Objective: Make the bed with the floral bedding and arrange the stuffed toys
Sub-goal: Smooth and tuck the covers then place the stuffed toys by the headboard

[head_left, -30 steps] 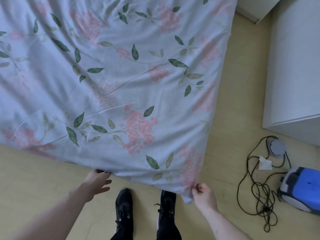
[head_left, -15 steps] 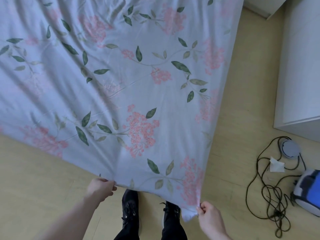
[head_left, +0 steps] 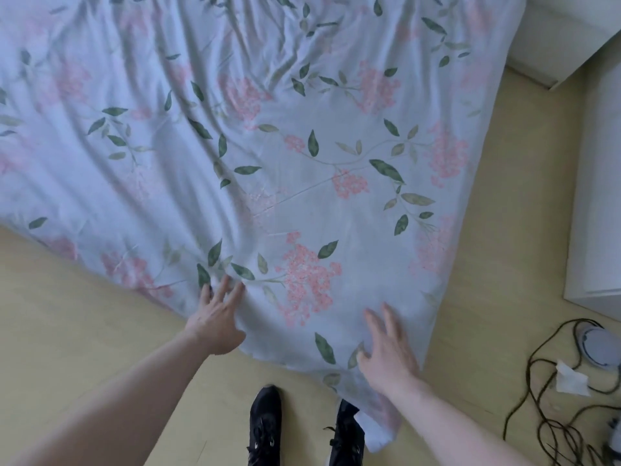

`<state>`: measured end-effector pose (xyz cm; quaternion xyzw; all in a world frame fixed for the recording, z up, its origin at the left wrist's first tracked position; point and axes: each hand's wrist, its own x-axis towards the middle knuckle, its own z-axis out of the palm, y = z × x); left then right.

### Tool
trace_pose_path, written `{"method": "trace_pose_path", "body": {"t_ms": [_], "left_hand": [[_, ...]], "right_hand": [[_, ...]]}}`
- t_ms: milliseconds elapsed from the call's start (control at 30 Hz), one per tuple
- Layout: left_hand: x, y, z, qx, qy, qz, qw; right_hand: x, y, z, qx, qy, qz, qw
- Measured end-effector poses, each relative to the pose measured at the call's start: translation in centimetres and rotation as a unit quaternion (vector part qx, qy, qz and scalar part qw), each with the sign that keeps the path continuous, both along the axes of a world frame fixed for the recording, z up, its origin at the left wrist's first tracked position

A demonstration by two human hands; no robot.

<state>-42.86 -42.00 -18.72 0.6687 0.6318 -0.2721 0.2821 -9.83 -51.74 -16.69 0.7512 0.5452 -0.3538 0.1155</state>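
Observation:
A light blue floral duvet [head_left: 268, 146] with pink blossoms and green leaves covers most of the view, its near edge and corner hanging toward the floor by my feet. My left hand [head_left: 216, 314] lies flat on the near edge with its fingers spread straight. My right hand [head_left: 386, 348] rests flat on the fabric close to the hanging corner, fingers straight too. Neither hand grips the cloth. No stuffed toys show.
Pale wooden floor [head_left: 84, 331] runs along the near side. My black shoes [head_left: 265, 425] stand under the duvet's corner. White furniture [head_left: 594, 196] lines the right. A tangled dark cable [head_left: 544, 398], a grey round plug unit [head_left: 598, 344] and a white scrap [head_left: 571, 381] lie on the floor.
Both hands have let go of the duvet's edge and now lie flat on top of it. The view has moved closer to the bed and the cloth has settled.

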Motion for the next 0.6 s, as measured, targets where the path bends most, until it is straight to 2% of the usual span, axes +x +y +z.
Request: {"method": "trace_pose_path", "body": {"t_ms": [100,167,200,267,367,500,600], "left_hand": [[1.0,0.0,1.4,-0.151,0.032,0.042,0.987],[1.0,0.7,3.8,-0.197,0.015,0.073,0.978],[0.6,0.9,4.4,-0.185,0.004,0.074,0.98],[-1.1,1.2,6.3,-0.12,-0.005,0.077,0.99],[-4.1,1.3,10.4,-0.016,-0.03,0.105,0.994],[-8.4,1.0,15.7,0.028,-0.071,0.16,0.984],[-11.7,0.8,19.7,0.036,-0.085,0.206,0.974]], "right_hand": [[-1.9,-0.2,0.1,-0.218,-0.045,0.057,0.973],[-3.2,1.4,2.1,-0.279,-0.03,0.065,0.958],[-3.6,2.3,3.3,-0.288,-0.017,0.079,0.954],[-4.3,4.3,5.8,-0.278,-0.003,0.094,0.956],[-5.7,7.4,10.1,-0.199,0.009,0.101,0.975],[-9.2,10.2,15.9,-0.098,0.04,0.121,0.987],[-12.6,11.9,19.8,-0.072,0.057,0.141,0.986]]}}
